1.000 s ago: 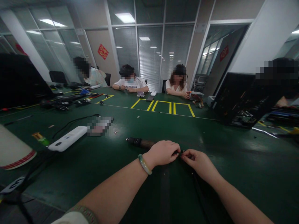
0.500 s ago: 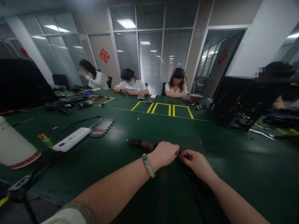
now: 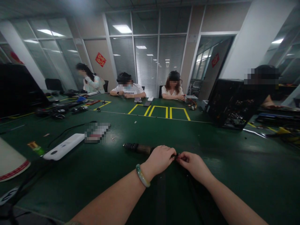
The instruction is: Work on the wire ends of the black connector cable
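A dark cylindrical tool, which looks like an electric screwdriver [image 3: 142,148], lies on the green table with its metal tip to the left. Its right end disappears under my left hand [image 3: 161,159], whose fingers are closed around that end. Close beside it, my right hand [image 3: 191,162] pinches a small dark piece, apparently a cable end, against the tool's end. The fingertips of both hands nearly meet, and they hide most of the joint. A dark cable-like strip [image 3: 193,187] runs from below my right hand toward me.
To the left are a white power strip [image 3: 64,147], a phone [image 3: 97,132], a small green bottle [image 3: 36,148] and a pale container [image 3: 11,159]. A black computer case [image 3: 232,106] stands at the right. Several people sit across the table [image 3: 112,178], beyond yellow tape outlines.
My view has shifted slightly, so most things sit a little further left and the background lower. Both hands remain together at the tool's end, with only slight finger movement.
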A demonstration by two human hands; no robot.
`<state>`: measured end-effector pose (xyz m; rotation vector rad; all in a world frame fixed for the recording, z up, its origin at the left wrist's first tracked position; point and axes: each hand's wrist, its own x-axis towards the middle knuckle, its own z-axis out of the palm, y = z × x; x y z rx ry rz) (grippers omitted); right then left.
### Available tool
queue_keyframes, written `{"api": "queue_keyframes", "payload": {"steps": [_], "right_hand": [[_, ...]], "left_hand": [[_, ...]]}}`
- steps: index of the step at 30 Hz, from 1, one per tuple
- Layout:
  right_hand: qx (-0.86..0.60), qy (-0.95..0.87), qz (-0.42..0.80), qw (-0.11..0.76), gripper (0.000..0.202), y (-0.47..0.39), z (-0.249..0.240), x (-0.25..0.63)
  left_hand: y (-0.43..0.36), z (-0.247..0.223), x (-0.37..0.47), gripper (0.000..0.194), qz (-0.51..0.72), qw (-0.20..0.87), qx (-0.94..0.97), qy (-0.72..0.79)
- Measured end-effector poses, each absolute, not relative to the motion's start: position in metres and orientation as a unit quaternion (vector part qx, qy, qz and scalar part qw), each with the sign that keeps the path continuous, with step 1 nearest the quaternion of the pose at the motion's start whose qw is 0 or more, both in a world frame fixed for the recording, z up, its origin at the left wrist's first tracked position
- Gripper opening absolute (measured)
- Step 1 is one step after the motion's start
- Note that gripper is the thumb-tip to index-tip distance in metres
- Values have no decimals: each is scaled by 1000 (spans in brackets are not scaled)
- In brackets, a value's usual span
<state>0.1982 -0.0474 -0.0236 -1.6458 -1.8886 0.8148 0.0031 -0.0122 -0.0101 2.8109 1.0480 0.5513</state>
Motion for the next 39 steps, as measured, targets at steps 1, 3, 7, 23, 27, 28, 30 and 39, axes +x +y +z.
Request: {"api": "queue_keyframes", "payload": {"steps": [1, 3, 7, 23, 27, 28, 30, 39], "right_hand": [[-603, -695, 299, 251, 20, -47, -23, 198], [-600, -697, 301, 253, 19, -48, -22, 198], [-599, -699, 294, 258, 17, -49, -18, 196], [-611, -694, 291, 245, 22, -48, -20, 196], [-608, -696, 290, 249, 19, -49, -17, 196], [-609, -695, 292, 247, 19, -49, -17, 196], [-610, -693, 297, 244, 18, -50, -16, 196], [-605, -692, 304, 253, 19, -48, -18, 196]], "left_hand": [[-11, -12, 3, 12, 186, 44, 920, 342], [-10, -14, 3, 14, 196, 40, 919, 341], [-7, -19, 2, 10, 216, 36, 921, 323], [-7, -14, -2, 6, 219, 58, 919, 322], [-8, -12, -2, 10, 210, 53, 923, 320], [-9, -11, -3, 12, 207, 52, 922, 322], [-10, -9, -3, 15, 201, 49, 922, 327], [-9, -10, -3, 11, 204, 52, 925, 316]]}}
